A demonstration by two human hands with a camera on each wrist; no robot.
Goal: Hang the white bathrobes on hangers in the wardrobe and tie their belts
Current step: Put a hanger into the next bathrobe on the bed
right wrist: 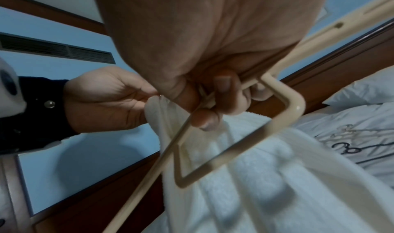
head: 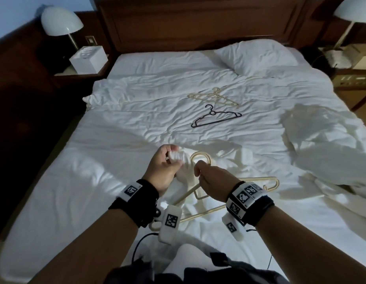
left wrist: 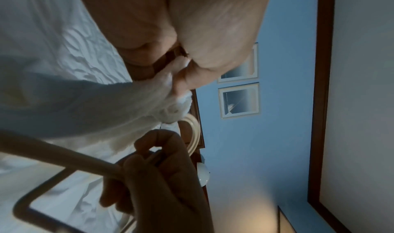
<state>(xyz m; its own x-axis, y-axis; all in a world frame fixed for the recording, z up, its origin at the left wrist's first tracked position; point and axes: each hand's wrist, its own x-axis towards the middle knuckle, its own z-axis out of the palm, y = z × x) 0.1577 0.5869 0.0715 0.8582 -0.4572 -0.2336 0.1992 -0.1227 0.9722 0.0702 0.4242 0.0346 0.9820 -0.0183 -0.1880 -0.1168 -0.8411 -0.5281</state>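
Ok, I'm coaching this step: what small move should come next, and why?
Probably slide the bunched bathrobe fabric in the left hand over the near arm of the beige hanger, since the right hand grips its neck and no shoulder sits on it yet.

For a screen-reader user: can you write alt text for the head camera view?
Over a white bed, the left hand holds bunched white bathrobe fabric while the right hand grips a cream hanger. A black hanger and more cream hangers lie farther up the bed.

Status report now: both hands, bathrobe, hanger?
Left hand grips bunched white bathrobe. Right hand grips cream hanger at its neck. Robe not yet on hanger. Nothing blocking.
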